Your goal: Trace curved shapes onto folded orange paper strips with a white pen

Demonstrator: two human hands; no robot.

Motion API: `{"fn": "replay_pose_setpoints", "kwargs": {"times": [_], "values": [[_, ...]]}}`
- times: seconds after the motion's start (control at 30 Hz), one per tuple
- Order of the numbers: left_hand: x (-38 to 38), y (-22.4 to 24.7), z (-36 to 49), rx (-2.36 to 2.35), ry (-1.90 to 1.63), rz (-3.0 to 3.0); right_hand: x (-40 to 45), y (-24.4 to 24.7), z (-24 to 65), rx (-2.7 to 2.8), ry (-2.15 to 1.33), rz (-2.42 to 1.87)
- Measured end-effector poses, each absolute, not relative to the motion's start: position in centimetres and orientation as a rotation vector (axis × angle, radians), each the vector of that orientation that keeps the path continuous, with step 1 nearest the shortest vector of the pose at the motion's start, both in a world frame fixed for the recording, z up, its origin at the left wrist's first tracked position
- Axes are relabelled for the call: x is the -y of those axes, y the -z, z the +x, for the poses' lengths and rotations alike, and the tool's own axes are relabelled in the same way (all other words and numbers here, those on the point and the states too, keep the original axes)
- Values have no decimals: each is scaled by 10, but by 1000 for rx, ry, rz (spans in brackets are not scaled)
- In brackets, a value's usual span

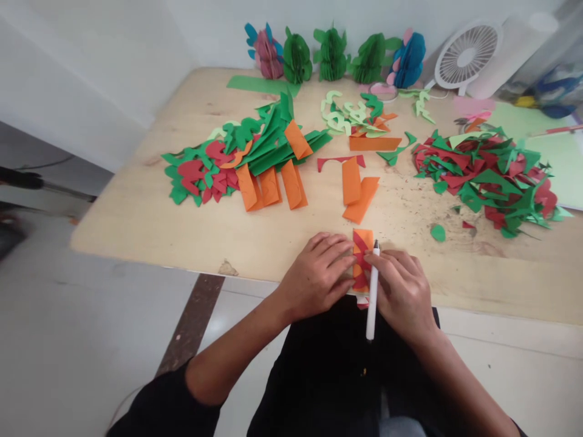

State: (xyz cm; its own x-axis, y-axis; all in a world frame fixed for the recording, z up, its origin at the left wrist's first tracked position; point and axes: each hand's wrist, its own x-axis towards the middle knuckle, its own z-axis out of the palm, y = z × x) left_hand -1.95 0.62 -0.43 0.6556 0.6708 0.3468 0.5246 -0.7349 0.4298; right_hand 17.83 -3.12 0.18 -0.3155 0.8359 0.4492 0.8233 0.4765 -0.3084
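At the table's front edge lies a small upright strip of orange paper [364, 233] with a red paper cutout [359, 244] on top of it. My left hand [316, 276] rests on the table, its fingertips along the strip's left edge, fingers extended and holding nothing. My right hand [407, 291] grips a white pen [372, 306], tip pointing away from me, while its fingertips touch the right side of the red cutout. Beyond the strip lie two folded orange pieces [351, 181], partly overlapping.
Green and red cut shapes [200, 173] and green folded strips [273, 142] are heaped at left. Paper scraps [487, 176] form a pile at right. Honeycomb paper figures [331, 54] and a white fan [467, 56] stand along the back wall.
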Motion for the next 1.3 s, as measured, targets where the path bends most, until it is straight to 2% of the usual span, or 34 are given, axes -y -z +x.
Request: {"fn": "replay_pose_setpoints", "kwargs": {"times": [0.4,0.97,1.3], "values": [[-7,5,-23,-1000,-833,2435,32,-3,180,2215,15,-1372],[-4,3,-28,-885,-639,2721,31,-4,181,2257,43,-1359],[-3,3,-25,-918,-705,2676,31,-7,182,2294,20,-1347]]}}
